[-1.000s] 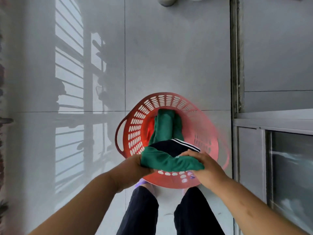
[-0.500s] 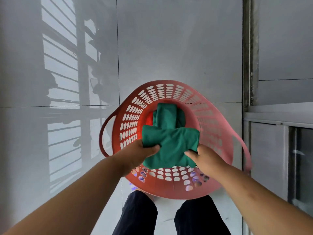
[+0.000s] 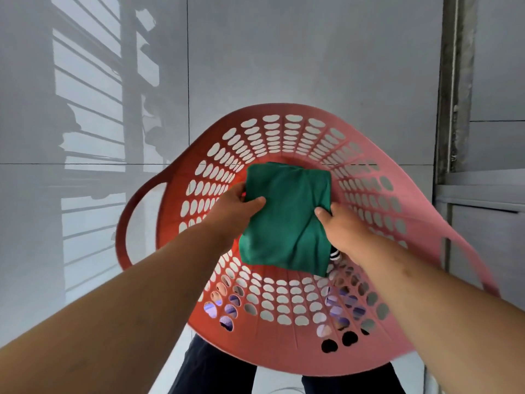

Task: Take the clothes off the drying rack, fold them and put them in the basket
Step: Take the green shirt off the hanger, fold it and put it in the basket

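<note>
Lying low inside the basket [image 3: 284, 305], over its middle, one folded green garment [image 3: 287, 217] is gripped at both side edges. The left hand [image 3: 233, 211] clamps the left edge with the thumb on top and the fingers underneath. The right hand [image 3: 341, 226] pinches the right edge in the same manner. The hands are apart, with the garment between them.

Compared with half a second earlier, the garment sits deeper in the basket and now covers the second green piece that showed beyond it. The basket also fills more of the view.

Count: one red perforated basket with two loop handles, the left handle [image 3: 125, 223] sharp and the right one blurred. One green garment. One scrap of black-and-white striped cloth [image 3: 335, 254] showing just under the garment's right lower corner. Two hands.

The basket stands on a floor [image 3: 284, 66] of large pale grey tiles, which carries the shadow of a railing [image 3: 85, 109] on the left. A grey door frame [image 3: 483, 194] runs along the right side. Dark trousers [image 3: 210, 373] show below the basket.
</note>
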Available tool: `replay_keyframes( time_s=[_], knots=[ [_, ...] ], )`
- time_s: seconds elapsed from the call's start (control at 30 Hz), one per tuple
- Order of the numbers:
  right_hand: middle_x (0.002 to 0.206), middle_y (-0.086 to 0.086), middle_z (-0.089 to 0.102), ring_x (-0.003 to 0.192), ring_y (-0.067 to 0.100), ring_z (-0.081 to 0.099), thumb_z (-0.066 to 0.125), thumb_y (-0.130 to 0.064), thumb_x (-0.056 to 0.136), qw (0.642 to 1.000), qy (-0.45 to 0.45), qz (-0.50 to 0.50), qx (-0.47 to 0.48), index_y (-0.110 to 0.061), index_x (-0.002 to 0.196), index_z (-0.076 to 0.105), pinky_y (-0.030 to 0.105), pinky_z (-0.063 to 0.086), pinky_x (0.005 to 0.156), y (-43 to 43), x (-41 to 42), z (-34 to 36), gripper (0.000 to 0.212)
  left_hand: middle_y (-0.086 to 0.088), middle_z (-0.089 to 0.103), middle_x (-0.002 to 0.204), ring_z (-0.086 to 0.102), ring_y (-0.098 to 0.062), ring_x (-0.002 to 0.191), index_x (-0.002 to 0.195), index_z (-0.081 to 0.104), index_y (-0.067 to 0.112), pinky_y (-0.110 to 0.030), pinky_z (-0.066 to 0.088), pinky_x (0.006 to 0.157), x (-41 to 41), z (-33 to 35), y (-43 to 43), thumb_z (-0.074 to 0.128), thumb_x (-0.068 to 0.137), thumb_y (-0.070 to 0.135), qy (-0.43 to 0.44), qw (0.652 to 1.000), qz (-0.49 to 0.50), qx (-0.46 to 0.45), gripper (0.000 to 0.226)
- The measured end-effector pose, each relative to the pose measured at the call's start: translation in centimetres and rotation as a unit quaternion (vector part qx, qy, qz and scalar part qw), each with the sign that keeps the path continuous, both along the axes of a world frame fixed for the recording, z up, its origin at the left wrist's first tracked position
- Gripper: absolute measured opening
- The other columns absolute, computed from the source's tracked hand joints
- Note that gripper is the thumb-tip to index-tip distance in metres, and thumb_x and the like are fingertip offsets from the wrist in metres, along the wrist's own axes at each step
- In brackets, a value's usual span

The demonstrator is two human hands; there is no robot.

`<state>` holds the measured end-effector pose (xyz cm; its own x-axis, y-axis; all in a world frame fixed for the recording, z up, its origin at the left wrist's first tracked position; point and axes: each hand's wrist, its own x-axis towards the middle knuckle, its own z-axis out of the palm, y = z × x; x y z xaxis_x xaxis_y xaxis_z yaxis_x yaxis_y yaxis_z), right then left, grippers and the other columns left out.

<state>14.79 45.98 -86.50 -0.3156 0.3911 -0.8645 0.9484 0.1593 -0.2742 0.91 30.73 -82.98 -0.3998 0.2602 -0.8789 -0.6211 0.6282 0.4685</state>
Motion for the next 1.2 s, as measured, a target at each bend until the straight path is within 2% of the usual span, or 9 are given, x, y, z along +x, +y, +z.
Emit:
replay_keyframes(
  time_s=[0.23, 0.43, 0.53, 0.6, 0.83, 0.93, 1.03, 1.13, 1.2],
  knots=[
    [0.136, 0.014, 0.056, 0.121, 0.037, 0.054, 0.050, -0.026, 0.097, 0.998, -0.033, 0.017, 0.044, -0.015, 0.144, 0.040, 0.041, 0.045, 0.100, -1.0, 1.4, -2.6, 0.049, -0.007, 0.049, 0.143, 0.047, 0.001, 0.067, 0.146, 0.035, 0.021, -0.012, 0.042, 0.049, 2.4, -2.5, -1.1, 0.063, 0.092, 0.024, 0.083, 0.973, -0.169, -0.135, 0.061],
    [0.131, 0.012, 0.057, 0.115, 0.034, 0.056, 0.052, -0.020, 0.094, 0.997, -0.012, 0.035, 0.063, -0.015, 0.135, 0.051, 0.038, 0.047, 0.094, -1.9, 3.4, 2.1, 0.041, -0.005, 0.054, 0.136, 0.062, -0.014, 0.074, 0.142, 0.041, 0.019, -0.023, 0.048, 0.055, 3.0, 1.2, -2.1, 0.058, 0.094, 0.022, 0.081, 0.950, -0.233, -0.194, 0.051],
    [0.136, 0.009, 0.053, 0.124, 0.028, 0.051, 0.052, -0.018, 0.096, 0.997, 0.015, 0.044, 0.069, -0.015, 0.134, 0.051, 0.038, 0.044, 0.101, -1.7, 4.0, 6.3, 0.039, -0.007, 0.050, 0.140, 0.065, -0.025, 0.100, 0.141, 0.042, 0.022, -0.037, 0.057, 0.081, 2.3, 5.0, -2.2, 0.056, 0.094, 0.024, 0.126, 0.930, -0.286, -0.191, 0.048],
    [0.135, 0.008, 0.053, 0.126, 0.024, 0.050, 0.053, -0.016, 0.096, 0.994, 0.049, 0.053, 0.082, -0.015, 0.132, 0.053, 0.036, 0.041, 0.104, -1.5, 4.5, 9.2, 0.036, -0.006, 0.047, 0.143, 0.054, -0.026, 0.121, 0.140, 0.043, 0.022, -0.041, 0.047, 0.100, 1.9, 7.7, -2.4, 0.055, 0.095, 0.024, 0.191, 0.908, -0.327, -0.179, 0.047],
    [0.118, 0.007, 0.061, 0.115, 0.028, 0.054, 0.064, -0.001, 0.085, 0.962, 0.140, 0.101, 0.213, -0.011, 0.111, 0.067, 0.032, 0.041, 0.095, -0.3, 5.9, 18.0, 0.028, -0.012, 0.043, 0.148, 0.040, -0.035, 0.134, 0.141, 0.044, 0.013, -0.053, 0.034, 0.108, 0.3, 16.6, -3.6, 0.052, 0.093, 0.045, 0.442, 0.837, -0.279, -0.165, 0.058],
    [0.124, 0.015, 0.058, 0.115, 0.038, 0.049, 0.070, -0.004, 0.078, 0.941, 0.102, 0.114, 0.301, -0.007, 0.113, 0.064, 0.044, 0.043, 0.097, 0.2, 6.8, 20.6, 0.035, -0.015, 0.029, 0.156, 0.029, -0.036, 0.142, 0.149, 0.028, 0.011, -0.052, 0.025, 0.115, -0.8, 18.4, -4.3, 0.058, 0.092, 0.036, 0.372, 0.858, -0.210, -0.284, 0.069],
    [0.141, 0.019, 0.045, 0.126, 0.041, 0.043, 0.064, -0.014, 0.085, 0.965, -0.025, 0.070, 0.252, -0.005, 0.135, 0.047, 0.047, 0.040, 0.102, 1.0, 7.8, 21.7, 0.053, -0.019, 0.049, 0.141, 0.055, -0.035, 0.120, 0.143, 0.037, 0.004, -0.045, 0.043, 0.097, -1.2, 19.9, -4.5, 0.060, 0.094, 0.030, 0.180, 0.930, -0.094, -0.307, 0.060],
    [0.113, 0.020, 0.062, 0.095, 0.034, 0.061, 0.055, -0.011, 0.091, 0.988, -0.079, -0.047, 0.121, -0.003, 0.124, 0.048, 0.034, 0.047, 0.072, 1.7, 7.5, 22.3, 0.035, -0.012, 0.066, 0.101, 0.060, -0.017, 0.072, 0.115, 0.056, 0.001, -0.031, 0.047, 0.073, -1.1, 20.5, -5.1, 0.060, 0.095, 0.026, 0.088, 0.971, -0.038, -0.220, 0.032],
    [0.077, 0.009, 0.060, 0.064, 0.022, 0.055, 0.049, -0.004, 0.092, 0.992, -0.061, -0.073, 0.081, -0.008, 0.093, 0.055, 0.026, 0.038, 0.050, 2.0, 7.2, 22.6, 0.007, -0.008, 0.066, 0.088, 0.059, -0.013, 0.068, 0.096, 0.058, 0.003, -0.032, 0.049, 0.075, -0.9, 20.7, -5.2, 0.060, 0.095, 0.025, 0.059, 0.982, -0.024, -0.175, 0.021]
  ],
)
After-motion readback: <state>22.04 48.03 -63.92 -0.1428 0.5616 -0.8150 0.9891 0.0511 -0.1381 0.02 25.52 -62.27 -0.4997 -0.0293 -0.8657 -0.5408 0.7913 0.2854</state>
